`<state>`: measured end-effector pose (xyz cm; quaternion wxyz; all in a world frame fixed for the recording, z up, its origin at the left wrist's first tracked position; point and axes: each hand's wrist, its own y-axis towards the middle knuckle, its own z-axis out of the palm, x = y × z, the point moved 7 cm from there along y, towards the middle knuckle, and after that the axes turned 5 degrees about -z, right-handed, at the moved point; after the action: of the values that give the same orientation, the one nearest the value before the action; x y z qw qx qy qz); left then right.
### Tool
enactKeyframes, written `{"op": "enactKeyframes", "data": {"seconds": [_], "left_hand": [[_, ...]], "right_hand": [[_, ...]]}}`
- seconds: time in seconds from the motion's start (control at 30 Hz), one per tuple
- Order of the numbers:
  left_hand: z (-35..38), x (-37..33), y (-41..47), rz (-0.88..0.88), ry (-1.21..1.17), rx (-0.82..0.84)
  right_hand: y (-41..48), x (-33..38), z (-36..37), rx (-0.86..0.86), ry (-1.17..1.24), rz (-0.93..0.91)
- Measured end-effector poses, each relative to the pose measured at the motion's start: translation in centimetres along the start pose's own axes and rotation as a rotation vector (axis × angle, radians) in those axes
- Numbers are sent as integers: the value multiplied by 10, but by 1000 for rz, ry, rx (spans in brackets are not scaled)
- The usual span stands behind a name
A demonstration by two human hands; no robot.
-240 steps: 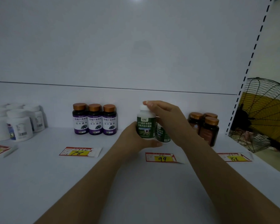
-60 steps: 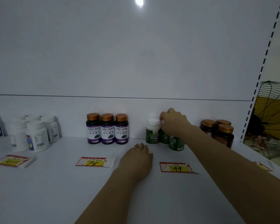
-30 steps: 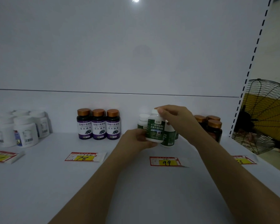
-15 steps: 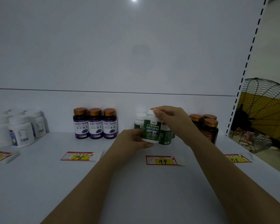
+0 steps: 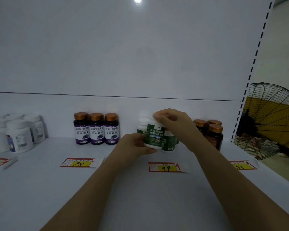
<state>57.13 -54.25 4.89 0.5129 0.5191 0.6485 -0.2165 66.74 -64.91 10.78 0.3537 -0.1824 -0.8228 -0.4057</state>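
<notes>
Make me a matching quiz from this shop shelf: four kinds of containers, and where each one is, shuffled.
1. green-labelled white plastic bottle
2. purple-labelled dark bottles with copper caps
3. white plastic jars
4. brown bottles with copper caps

a. far left of the shelf
b. gripped by left hand and right hand
c. behind the tag marked 78
d. right, nearest the black wire fan

Pairs: 1-b, 2-c, 3-a, 4-d.

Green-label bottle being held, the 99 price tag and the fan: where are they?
green-label bottle (image 5: 154,136), head view, front label.
99 price tag (image 5: 166,167), head view, yellow patch.
fan (image 5: 271,123), head view, wire guard.
</notes>
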Motion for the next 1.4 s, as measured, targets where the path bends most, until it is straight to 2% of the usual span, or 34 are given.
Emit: {"op": "enactKeyframes", "data": {"seconds": [0.13, 0.27, 0.37, 0.57, 0.73, 0.8, 1.0, 1.07, 1.23, 1.33, 1.4], "left_hand": [[1, 0, 0, -60, -111, 43], [7, -1, -3, -90, -103, 115], [6, -3, -1, -77, -115, 83], [2, -4, 0, -47, -96, 5], [11, -2, -1, -132, -194, 141], [12, -1, -2, -149, -205, 144], [-1, -8, 0, -78, -75, -67], [1, -7, -1, -93, -94, -54], [8, -6, -1, -137, -276, 98], [4, -7, -2, -101, -221, 40], [0, -9, -2, -68, -196, -17]], "right_hand": [[1, 0, -4, -11, 101, 10], [-3, 5, 3, 78, 215, 15], [-4, 8, 8, 94, 248, 6], [-2, 10, 5, 24, 140, 4], [-1, 7, 7, 132, 378, 38], [-1, 6, 10, 158, 411, 43], [-1, 12, 3, 11, 207, -14], [-1, 10, 0, -11, 211, -16], [1, 3, 0, 42, 312, 24], [1, 3, 6, 72, 345, 36], [0, 5, 8, 70, 272, 28]]}}
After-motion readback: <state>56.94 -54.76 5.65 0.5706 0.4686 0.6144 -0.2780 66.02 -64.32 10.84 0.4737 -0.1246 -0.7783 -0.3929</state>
